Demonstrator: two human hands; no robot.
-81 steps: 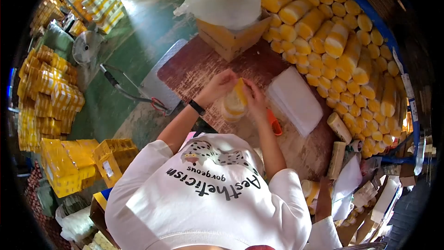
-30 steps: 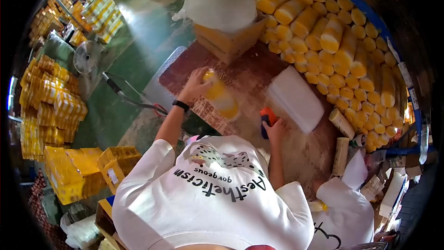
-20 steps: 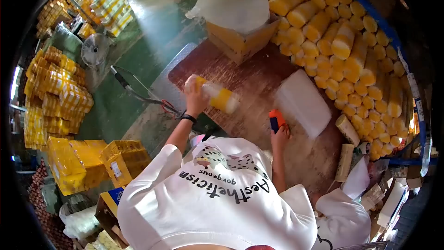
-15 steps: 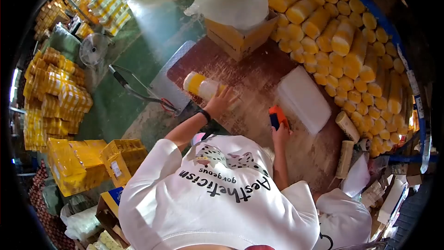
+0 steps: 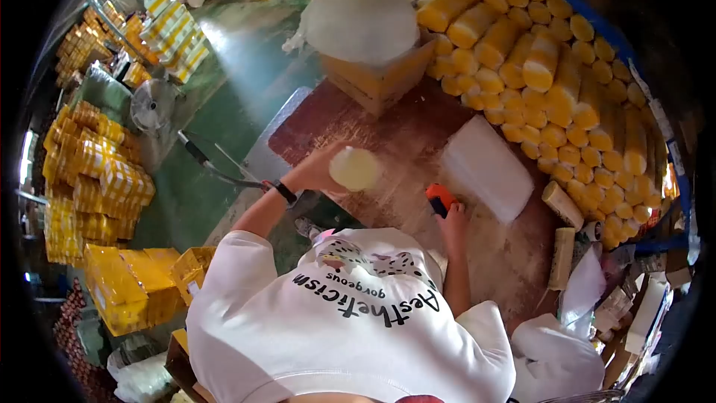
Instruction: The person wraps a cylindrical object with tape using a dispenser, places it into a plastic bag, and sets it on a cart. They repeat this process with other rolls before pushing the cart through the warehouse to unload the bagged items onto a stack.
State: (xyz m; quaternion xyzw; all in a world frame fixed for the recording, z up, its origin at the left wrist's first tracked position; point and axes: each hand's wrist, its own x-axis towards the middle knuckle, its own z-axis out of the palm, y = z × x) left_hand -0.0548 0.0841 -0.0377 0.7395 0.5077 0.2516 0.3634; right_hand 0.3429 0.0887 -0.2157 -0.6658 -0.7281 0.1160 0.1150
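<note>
My left hand point(image 5: 319, 170), with a black band at the wrist, is wrapped around a cylindrical roll point(image 5: 356, 169). The roll's round pale-yellow end faces up toward me and looks blurred; the rest of it is mostly hidden. In my right hand point(image 5: 454, 218), over the right part of the worn reddish-brown table point(image 5: 395, 213), is an orange-and-black handheld tool point(image 5: 441, 198) whose exact kind I cannot make out. A stack of white translucent sheets point(image 5: 488, 168) lies to the right of that tool.
At the table's back, a cardboard box point(image 5: 373, 78) carries a large white round bundle point(image 5: 358, 21). Many yellow-and-white rolls point(image 5: 548, 97) are piled in a blue frame on the right. Yellow cartons point(image 5: 134, 283) and a fan point(image 5: 153, 104) stand left. Another person's white sleeve point(image 5: 556, 358) shows lower right.
The roll was lying sideways on the table under my spread left hand. Now it is tilted end-up in my grasp. My right hand with the tool has shifted only slightly.
</note>
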